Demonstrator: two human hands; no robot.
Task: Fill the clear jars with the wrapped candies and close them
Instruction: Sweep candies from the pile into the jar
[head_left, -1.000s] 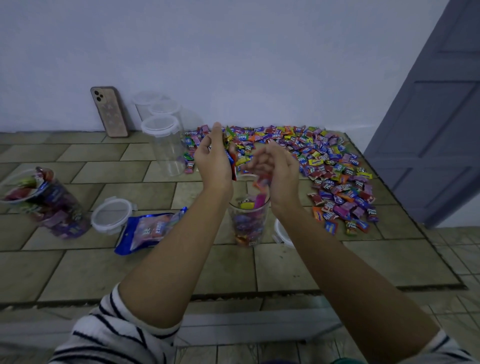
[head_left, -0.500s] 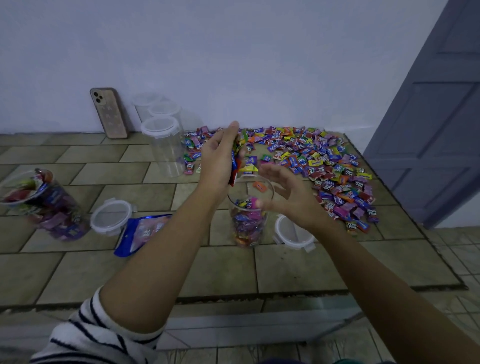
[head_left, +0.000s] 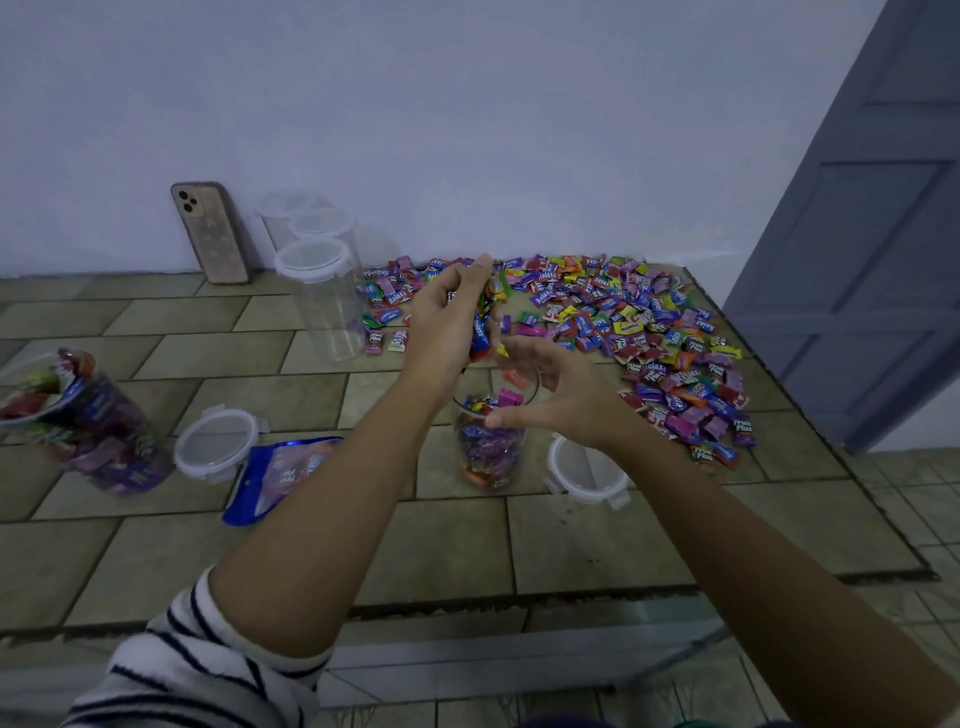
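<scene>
Jars (head_left: 322, 312): two hold candies (head_left: 488, 452), three stand empty; two lids (head_left: 215, 444) lie loose

Both forearms bare, stretched forward; striped sleeve (head_left: 208, 670) bunched above left elbow. Higher of two, left hand (head_left: 447, 322): back toward camera, fingers curled round wrapped candies (head_left: 483, 332) (several, bunched against palm). Lower and just to its right, right hand (head_left: 563, 395): palm turned leftward, fingers loosely curved, thumb (head_left: 501, 418) spread out beneath them, holding nothing. Whether hands touch each other cannot be told.
</scene>
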